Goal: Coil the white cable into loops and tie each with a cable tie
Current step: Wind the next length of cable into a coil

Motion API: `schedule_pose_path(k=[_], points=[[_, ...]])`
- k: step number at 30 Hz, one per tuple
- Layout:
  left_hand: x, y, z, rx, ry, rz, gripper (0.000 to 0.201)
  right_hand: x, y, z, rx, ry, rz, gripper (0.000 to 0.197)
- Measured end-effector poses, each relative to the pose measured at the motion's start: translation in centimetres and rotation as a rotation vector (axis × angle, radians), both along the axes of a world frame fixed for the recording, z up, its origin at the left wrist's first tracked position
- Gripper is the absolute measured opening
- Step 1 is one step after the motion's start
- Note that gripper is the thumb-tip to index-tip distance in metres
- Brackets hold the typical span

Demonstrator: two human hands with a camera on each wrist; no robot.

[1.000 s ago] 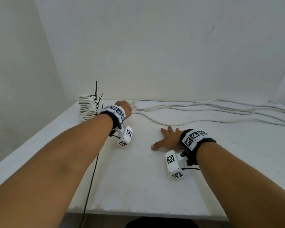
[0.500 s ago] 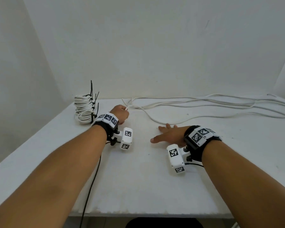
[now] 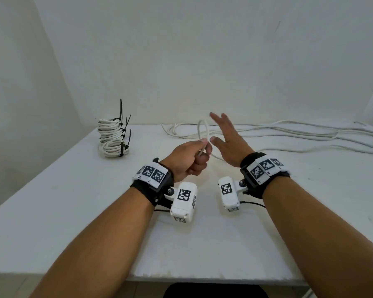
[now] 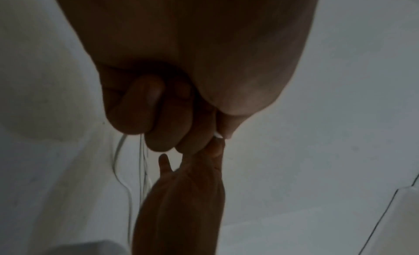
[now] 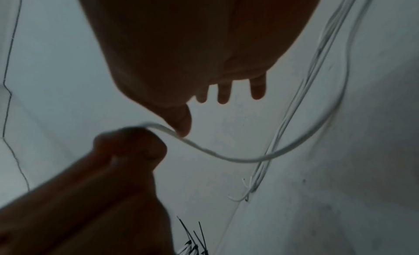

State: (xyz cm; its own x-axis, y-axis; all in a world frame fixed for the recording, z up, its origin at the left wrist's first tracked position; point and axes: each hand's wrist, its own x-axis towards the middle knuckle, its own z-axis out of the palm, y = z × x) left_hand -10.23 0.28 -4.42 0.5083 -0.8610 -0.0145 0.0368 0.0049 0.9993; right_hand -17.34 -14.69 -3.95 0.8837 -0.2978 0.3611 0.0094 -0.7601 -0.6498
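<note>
My left hand [image 3: 197,152] grips the white cable [image 3: 202,129] near its end, fingers curled round it, and a small loop stands up above the fist. In the left wrist view a short white piece of the cable [image 4: 217,134] shows between thumb and forefinger. My right hand [image 3: 225,136] hovers just right of the loop with its fingers straight and spread. In the right wrist view its thumb [image 5: 183,123] touches the cable [image 5: 226,156] beside the left fist [image 5: 129,146]. The cable runs on to the loose strands [image 3: 289,134] at the back.
A stack of coiled white cables bound with black cable ties [image 3: 113,138] stands at the back left of the white table [image 3: 95,211]. Long loose cables lie along the back wall to the right edge. Walls close in behind and to the left.
My left hand has pulled the cable end from the back left toward the middle, and a loop now stands above it. My right hand has lifted off the table and moved up beside the loop.
</note>
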Motion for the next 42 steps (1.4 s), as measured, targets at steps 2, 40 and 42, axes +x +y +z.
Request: schedule_pose_path(k=[2,40,42], points=[[-0.1,0.5,0.2,-0.064,0.065,-0.053,0.029,0.5,0.4,-0.6,0.050,-0.062,0.076,0.035],[1.8,2.1,-0.9,0.169,-0.504,-0.051,0.028,-3.7,1.2,1.6,-0.096,0.042,0.142,0.004],[1.1,2.0,-0.4,0.121,-0.348,-0.110,0.030,-3.7,0.7,1.5,0.002,-0.070,0.090,0.005]])
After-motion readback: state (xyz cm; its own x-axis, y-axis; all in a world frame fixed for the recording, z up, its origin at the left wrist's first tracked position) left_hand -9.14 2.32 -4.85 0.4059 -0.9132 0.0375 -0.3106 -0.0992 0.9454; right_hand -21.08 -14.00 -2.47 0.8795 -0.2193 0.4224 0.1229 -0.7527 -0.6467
